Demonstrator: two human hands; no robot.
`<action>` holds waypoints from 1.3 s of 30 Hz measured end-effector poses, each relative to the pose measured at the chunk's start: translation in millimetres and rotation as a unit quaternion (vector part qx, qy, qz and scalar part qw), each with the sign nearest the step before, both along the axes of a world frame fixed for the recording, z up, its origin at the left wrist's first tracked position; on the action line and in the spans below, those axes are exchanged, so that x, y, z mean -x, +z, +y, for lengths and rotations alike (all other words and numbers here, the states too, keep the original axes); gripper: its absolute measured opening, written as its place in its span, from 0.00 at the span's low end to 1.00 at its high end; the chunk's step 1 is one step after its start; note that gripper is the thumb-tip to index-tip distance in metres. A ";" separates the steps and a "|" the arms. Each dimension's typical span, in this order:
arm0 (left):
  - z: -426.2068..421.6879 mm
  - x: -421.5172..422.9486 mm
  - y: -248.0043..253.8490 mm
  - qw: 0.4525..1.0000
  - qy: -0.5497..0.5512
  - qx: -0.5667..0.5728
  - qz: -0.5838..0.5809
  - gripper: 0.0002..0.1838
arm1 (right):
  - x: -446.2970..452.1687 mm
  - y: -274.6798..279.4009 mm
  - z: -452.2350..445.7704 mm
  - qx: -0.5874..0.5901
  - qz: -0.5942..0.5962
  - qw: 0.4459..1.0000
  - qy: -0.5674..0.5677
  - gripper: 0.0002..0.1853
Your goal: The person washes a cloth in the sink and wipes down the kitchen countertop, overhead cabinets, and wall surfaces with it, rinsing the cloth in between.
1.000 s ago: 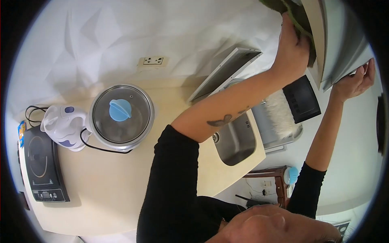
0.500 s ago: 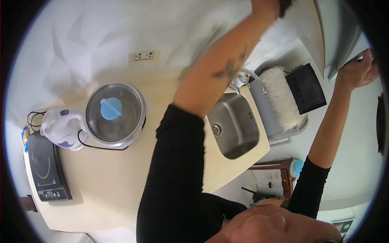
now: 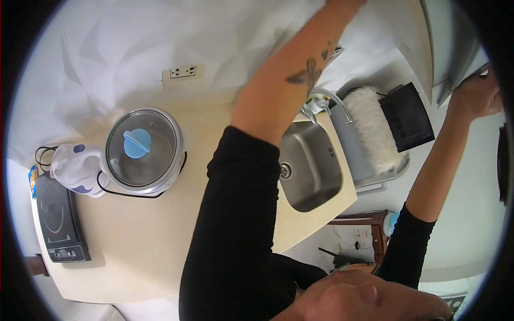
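Observation:
My left forearm (image 3: 289,75), with a butterfly tattoo, reaches up across the counter and leaves the frame at the top edge. The hand at its end is out of sight. High on the right, my right hand (image 3: 478,97) has its fingers bent around the lower edge of a grey cabinet door (image 3: 461,64). Its fingertips are partly lost in the dark rim of the picture. Both arms wear black sleeves pushed up to the elbow.
A steel sink (image 3: 313,166) with a faucet (image 3: 334,99) is set in the cream counter (image 3: 139,241). Left stand a glass-lidded electric pot (image 3: 143,152), a white-purple appliance (image 3: 80,166) and an induction cooker (image 3: 61,219). Beyond the sink are a fluffy white cover (image 3: 372,131) and a black box (image 3: 405,117).
My left arm has reached farther up, so the hand has left the frame. My right hand has turned slightly, still at the door edge. The view has shifted a little.

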State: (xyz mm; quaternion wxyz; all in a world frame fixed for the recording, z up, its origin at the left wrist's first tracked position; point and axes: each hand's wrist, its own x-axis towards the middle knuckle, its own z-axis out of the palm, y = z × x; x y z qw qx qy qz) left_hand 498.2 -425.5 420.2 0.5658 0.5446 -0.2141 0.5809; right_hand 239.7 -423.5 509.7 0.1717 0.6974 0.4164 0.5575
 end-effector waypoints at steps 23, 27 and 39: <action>199.9 147.4 -75.6 0.770 -0.600 0.209 0.063 0.13 | -12.3 -11.7 0.6 -0.236 -0.167 0.957 -0.004 0.11; 192.7 140.3 -68.3 0.768 -0.572 0.288 -0.014 0.13 | -11.0 -11.8 -2.2 -0.230 -0.173 0.958 -0.007 0.15; 9.6 113.2 -21.2 0.429 -0.811 0.381 -0.116 0.17 | -8.5 -19.6 6.4 -0.273 -0.124 0.954 0.016 0.15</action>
